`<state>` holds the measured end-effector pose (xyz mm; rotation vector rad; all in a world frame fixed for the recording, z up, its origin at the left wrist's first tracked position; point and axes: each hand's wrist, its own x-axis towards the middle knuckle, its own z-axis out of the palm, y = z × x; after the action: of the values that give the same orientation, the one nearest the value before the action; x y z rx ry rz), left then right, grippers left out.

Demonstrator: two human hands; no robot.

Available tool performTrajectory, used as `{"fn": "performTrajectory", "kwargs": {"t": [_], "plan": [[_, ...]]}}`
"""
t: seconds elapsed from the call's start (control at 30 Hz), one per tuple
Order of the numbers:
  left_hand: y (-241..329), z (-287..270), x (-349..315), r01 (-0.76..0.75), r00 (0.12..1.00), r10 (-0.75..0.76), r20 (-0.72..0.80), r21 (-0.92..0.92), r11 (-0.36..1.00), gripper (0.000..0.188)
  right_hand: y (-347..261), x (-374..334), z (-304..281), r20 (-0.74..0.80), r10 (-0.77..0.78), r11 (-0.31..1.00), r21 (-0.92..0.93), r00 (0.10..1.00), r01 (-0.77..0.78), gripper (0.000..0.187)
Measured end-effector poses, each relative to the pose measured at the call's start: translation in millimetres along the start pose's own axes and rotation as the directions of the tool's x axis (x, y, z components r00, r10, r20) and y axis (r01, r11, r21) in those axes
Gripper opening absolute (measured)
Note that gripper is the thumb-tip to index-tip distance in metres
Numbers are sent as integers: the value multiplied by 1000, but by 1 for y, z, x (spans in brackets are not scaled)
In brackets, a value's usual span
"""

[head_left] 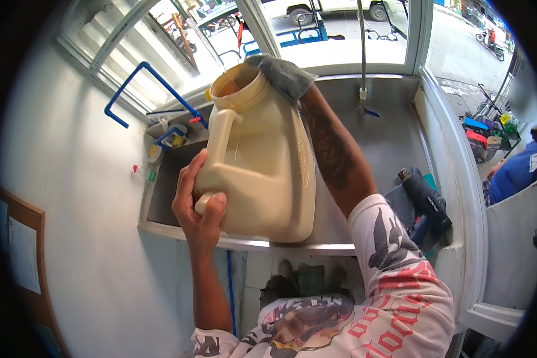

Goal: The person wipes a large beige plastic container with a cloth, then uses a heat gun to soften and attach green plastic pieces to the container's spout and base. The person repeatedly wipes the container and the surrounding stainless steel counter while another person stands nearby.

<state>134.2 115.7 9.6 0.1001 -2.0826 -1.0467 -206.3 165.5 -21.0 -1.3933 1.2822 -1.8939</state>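
Observation:
A large cream plastic jug (pixel 262 197) with a wide open mouth is held up tilted over the metal sink. My left hand (pixel 197 206) grips its lower left side, below the moulded handle, fingers and thumb wrapped round the edge. At the neck, on the far right side, a grey cloth (pixel 286 77) lies against the jug and covers my right hand (pixel 306 95) almost wholly. The fingers under that cloth are hidden. Brownish staining shows inside the mouth.
The stainless sink (pixel 382 143) runs below the window. A blue pipe (pixel 161 89) juts out at left, and a tap with a blue lever (pixel 370 112) stands at the back. A dark heat gun (pixel 426 203) lies on the right edge. Beyond, a person in blue (pixel 519 179) is partly visible.

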Motion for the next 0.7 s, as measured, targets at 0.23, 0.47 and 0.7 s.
{"fn": "performTrajectory", "kwargs": {"t": [0.23,0.47,0.7], "plan": [[-6,-1,0,-96,995,96,5,82,992,61,-5,-81,89,-436,-200,688,-700,877,-191,61],[-11,-5,0,-170,985,168,29,213,962,66,-44,-49,67,-324,69,990,-98,944,-106,51],[-25,-21,2,-350,935,329,132,196,916,80,-43,-173,197,-469,-105,810,-553,877,-198,57]]}}
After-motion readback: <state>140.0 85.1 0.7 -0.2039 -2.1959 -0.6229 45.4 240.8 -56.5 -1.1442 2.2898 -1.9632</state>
